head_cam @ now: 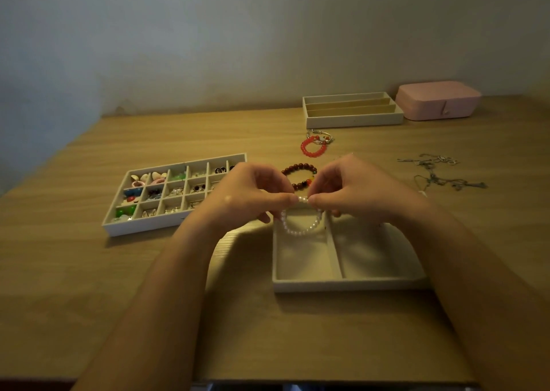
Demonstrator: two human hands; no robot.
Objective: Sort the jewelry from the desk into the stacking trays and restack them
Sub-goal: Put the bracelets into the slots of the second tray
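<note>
Left grip (251, 194) and right grip (351, 188) pinch a white pearl-bead bracelet (298, 231) between them, cream two-compartment tray (342, 285) just beneath.

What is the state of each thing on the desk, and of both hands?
left hand: pinches the pearl bracelet
right hand: pinches the pearl bracelet
pearl bracelet: hangs over the two-compartment tray
two-compartment tray: unstacked, right compartment empty
grid tray: unstacked, holds small jewelry
slotted tray: unstacked, looks empty
pink box: closed
red bracelet: loose on desk
brown bracelet: loose on desk
chains: tangled on desk
</note>
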